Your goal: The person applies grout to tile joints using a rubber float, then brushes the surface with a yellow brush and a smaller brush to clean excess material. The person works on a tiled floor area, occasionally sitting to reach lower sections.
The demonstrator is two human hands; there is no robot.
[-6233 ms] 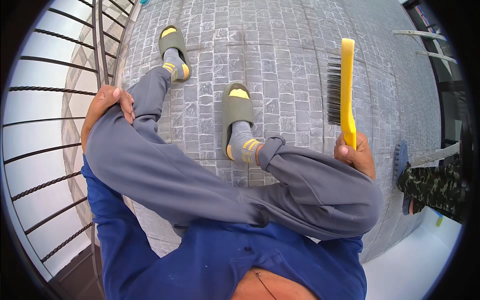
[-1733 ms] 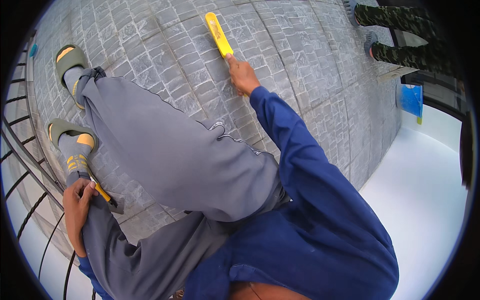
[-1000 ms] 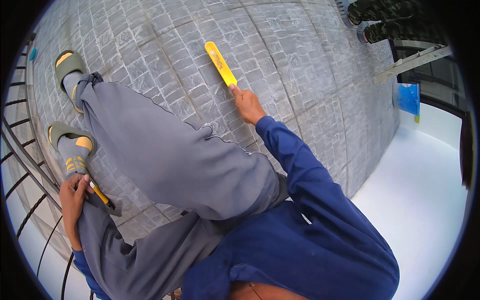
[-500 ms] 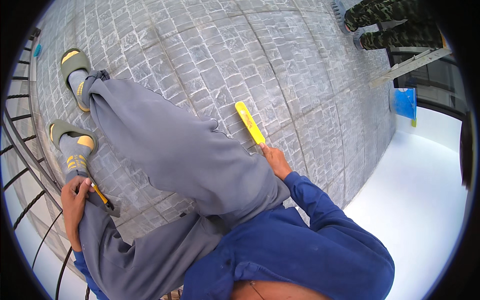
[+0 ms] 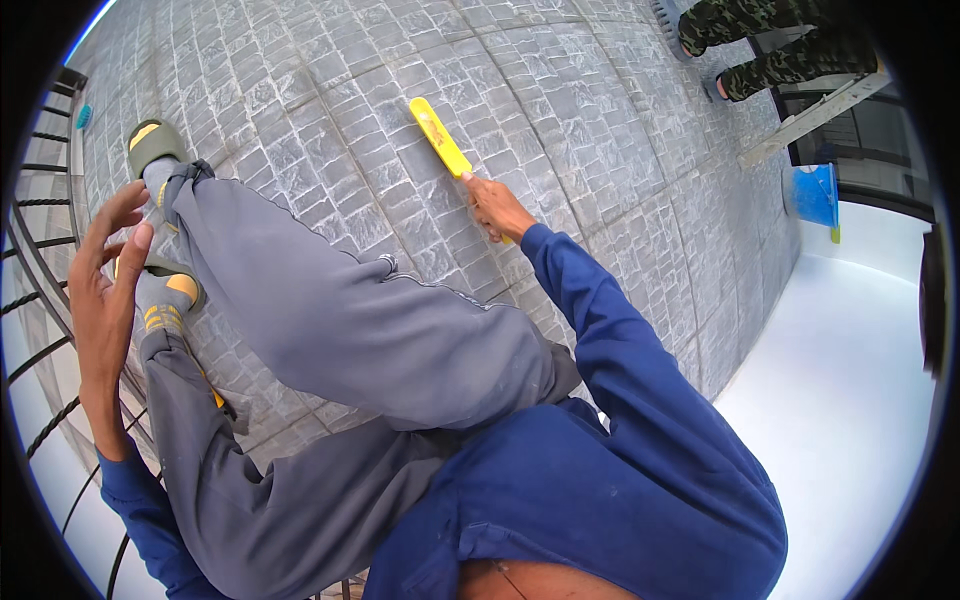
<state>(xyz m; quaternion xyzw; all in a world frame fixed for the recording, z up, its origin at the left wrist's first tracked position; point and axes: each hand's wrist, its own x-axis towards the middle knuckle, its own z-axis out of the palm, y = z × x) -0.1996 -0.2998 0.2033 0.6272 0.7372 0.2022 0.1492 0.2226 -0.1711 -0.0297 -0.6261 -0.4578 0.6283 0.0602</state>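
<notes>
My right hand (image 5: pixel 497 208) is wrapped round the handle of a flat, long yellow paddle-shaped tool (image 5: pixel 440 138) with a worn brownish mark on it. It reaches out over the grey tiled floor, and the tool's underside is hidden. Raised beside the railing, my left hand (image 5: pixel 105 285) has its fingers apart and holds nothing. Below it, a small tool with an orange-yellow handle (image 5: pixel 218 399) and a dark end lies by my lower leg, partly hidden by the trouser leg.
Black metal railing (image 5: pixel 40 300) runs along the left, with a small teal brush-like object (image 5: pixel 83 117) near it. At the upper right stand another person's legs in camouflage trousers (image 5: pixel 790 60), a ladder-like pale beam (image 5: pixel 815 118) and a blue bucket (image 5: pixel 815 195). A white wall (image 5: pixel 820 390) borders the right.
My left hand has let go of the small orange-yellow tool and risen, its fingers opening. My right hand has moved forward and to the left with the yellow paddle-shaped tool.
</notes>
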